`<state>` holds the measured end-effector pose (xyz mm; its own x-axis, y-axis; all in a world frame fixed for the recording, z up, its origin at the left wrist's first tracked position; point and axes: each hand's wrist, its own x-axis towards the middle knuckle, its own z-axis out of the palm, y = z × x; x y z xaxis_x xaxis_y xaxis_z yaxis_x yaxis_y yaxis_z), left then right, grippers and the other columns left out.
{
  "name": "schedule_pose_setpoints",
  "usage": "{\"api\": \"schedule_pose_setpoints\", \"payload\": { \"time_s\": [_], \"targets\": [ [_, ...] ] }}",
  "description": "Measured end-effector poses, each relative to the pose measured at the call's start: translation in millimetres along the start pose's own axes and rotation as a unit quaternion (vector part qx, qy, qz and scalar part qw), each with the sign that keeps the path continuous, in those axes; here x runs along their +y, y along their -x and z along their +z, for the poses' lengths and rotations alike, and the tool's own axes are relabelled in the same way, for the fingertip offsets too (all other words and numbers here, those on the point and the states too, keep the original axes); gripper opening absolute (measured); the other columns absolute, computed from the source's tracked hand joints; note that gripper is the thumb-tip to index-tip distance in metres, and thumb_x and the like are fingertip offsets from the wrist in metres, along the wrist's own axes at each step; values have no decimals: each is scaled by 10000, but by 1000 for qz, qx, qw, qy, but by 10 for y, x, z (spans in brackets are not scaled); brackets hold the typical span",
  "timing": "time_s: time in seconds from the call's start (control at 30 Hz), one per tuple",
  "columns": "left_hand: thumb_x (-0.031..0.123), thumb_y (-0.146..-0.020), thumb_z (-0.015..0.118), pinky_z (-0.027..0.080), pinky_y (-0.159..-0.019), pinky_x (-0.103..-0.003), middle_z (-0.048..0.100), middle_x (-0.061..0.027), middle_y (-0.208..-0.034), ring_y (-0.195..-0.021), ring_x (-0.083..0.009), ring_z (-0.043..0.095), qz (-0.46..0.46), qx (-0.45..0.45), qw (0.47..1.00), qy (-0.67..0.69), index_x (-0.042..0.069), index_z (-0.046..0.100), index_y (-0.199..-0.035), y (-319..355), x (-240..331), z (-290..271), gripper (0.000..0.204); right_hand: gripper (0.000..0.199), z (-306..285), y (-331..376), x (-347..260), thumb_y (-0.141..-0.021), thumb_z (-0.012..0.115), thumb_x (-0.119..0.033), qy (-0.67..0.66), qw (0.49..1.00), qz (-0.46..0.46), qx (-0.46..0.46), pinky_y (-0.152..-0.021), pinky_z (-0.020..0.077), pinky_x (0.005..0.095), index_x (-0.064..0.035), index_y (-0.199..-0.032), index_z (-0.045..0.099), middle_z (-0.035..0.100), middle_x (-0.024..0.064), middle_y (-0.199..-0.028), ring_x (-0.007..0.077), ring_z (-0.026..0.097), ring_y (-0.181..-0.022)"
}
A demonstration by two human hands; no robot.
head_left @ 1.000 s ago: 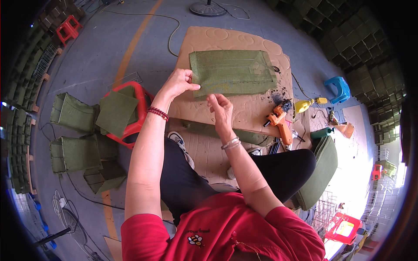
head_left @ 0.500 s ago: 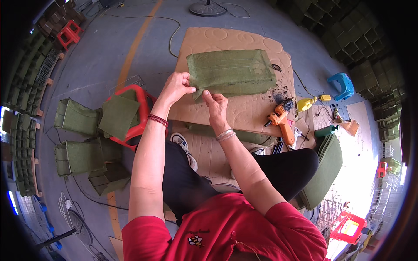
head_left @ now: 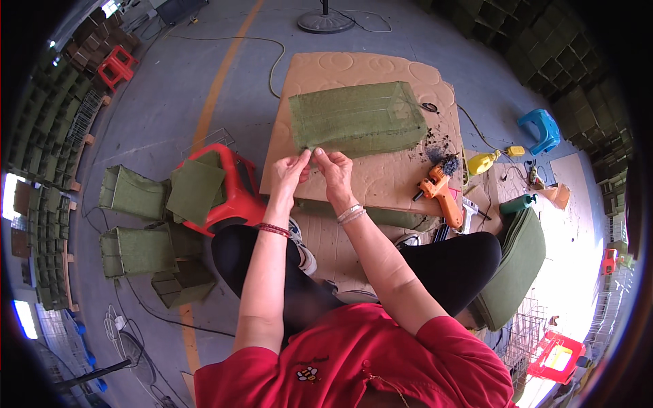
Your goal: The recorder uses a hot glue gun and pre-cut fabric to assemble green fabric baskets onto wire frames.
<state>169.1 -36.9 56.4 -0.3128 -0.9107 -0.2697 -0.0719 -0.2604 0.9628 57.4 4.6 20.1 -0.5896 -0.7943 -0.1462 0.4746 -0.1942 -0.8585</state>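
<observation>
An olive-green fabric box piece (head_left: pixel 357 119), lying on its side with straight lines showing through the cloth, rests on the cardboard-covered worktop (head_left: pixel 381 177). At its near left corner, the thumb and finger of my left hand (head_left: pixel 291 175) are pinched together on the cloth's edge. Right beside it my right hand (head_left: pixel 333 175) pinches the same edge, the two thumbs almost meeting. How much cloth sits between the fingertips is too small to tell. An orange hot glue gun (head_left: pixel 441 196) lies on the worktop's right side, near dark crumbs of residue.
Finished-looking green fabric boxes (head_left: pixel 136 249) stand on the floor at left, by a red stool (head_left: pixel 235 183) with green panels on it. To the right are a yellow bottle (head_left: pixel 481 162), a teal bottle (head_left: pixel 518 203), stacked green sheets (head_left: pixel 513 272) and a blue stool (head_left: pixel 541 129).
My left hand has moved from the piece's left edge down and right to the near corner, beside my right hand. The fabric piece has settled flatter on the cardboard.
</observation>
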Motion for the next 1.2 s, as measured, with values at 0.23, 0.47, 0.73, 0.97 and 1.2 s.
{"api": "schedule_pose_setpoints", "payload": {
  "time_s": [0.23, 0.47, 0.73, 0.97, 1.2],
  "targets": [
    [205, -883, 727, 467, -590, -214, 630, 0, -697, -619, -56, 568, 124, 46, 991, 29, 29, 661, -789, -24, -73, 136, 210, 171, -15, -28, 33, -855, 750, -145, -10, 1000, 0, -8, -547, 402, 226, -12, -764, 692, 683, 41, -712, 67, 522, -583],
    [130, -890, 694, 457, -605, -220, 650, -18, -705, -644, -62, 580, 179, 39, 976, -117, -18, 670, -779, -107, -99, -40, 187, 180, 21, -52, 55, -854, 755, -166, -13, 1000, -8, -13, -546, 398, 223, -22, -765, 693, 667, 26, -694, 64, 517, -585],
    [31, -832, 728, 503, -786, -253, 707, -84, -1011, -871, -115, 655, 208, 0, 977, -40, -46, 579, -1198, -129, 16, 42, 403, 181, 18, -34, 62, -848, 754, -144, -4, 1000, -30, -5, -516, 372, 232, -11, -745, 689, 641, 2, -656, 58, 493, -561],
    [19, -816, 743, 338, -569, -195, 488, 52, -710, -642, -31, 433, 263, 62, 958, -99, -57, 575, -1192, -184, -54, 70, 419, 220, -117, -11, -54, -819, 789, -209, 19, 999, 23, -33, -505, 360, 221, -21, -752, 696, 627, -3, -642, 55, 490, -551],
    [47, -781, 774, 424, -598, -239, 518, -9, -672, -622, -78, 487, 254, 79, 956, -121, -64, 580, -1161, -150, -27, 62, 441, 225, -82, -34, -64, -816, 793, -225, 8, 999, 29, -17, -515, 378, 227, -23, -766, 708, 629, -7, -644, 56, 502, -554]
  ]
}}
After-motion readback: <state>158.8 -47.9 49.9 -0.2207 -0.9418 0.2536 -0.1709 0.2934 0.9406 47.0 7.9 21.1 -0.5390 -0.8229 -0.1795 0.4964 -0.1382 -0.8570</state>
